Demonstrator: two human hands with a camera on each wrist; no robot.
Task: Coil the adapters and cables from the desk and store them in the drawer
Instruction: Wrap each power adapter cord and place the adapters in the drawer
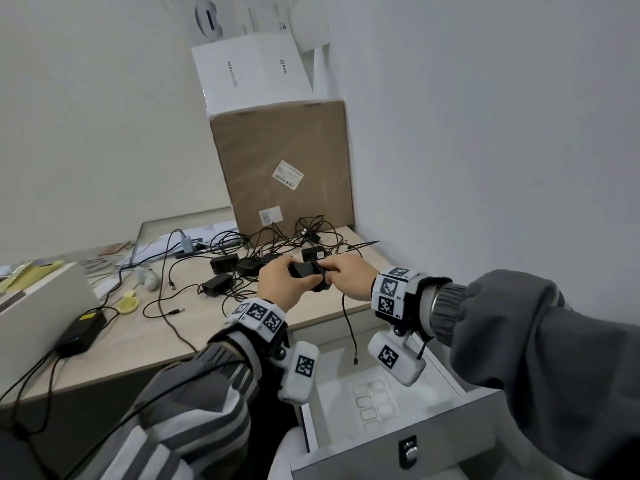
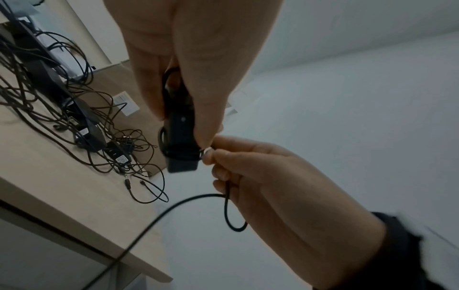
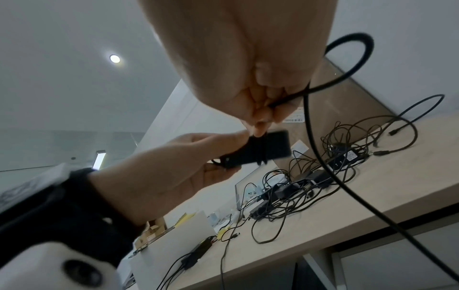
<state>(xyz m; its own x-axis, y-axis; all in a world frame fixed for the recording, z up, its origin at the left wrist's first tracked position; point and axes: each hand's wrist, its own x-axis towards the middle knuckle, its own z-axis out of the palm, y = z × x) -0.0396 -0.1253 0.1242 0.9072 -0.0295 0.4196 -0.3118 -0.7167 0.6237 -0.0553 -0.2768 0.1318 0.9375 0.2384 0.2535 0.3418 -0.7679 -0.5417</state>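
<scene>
Our left hand [image 1: 281,283] grasps the adapter [image 1: 304,270], right hand [image 1: 349,277] pinches its cable [image 1: 348,327] (slack tail could unwind).

A pale wooden desk [image 1: 194,327] stands in the corner, and against the wall at its back sits a big brown cardboard box [image 1: 280,161]. In front of the box lies a tangle of black cables [image 1: 277,237] with several black adapters [image 1: 225,263] among them, one more adapter [image 1: 216,284] a little nearer the front edge. Toward the left lie a larger black power brick [image 1: 81,332], a yellow disc [image 1: 128,303], a white box [image 1: 38,303] and a laptop [image 1: 162,237].
</scene>
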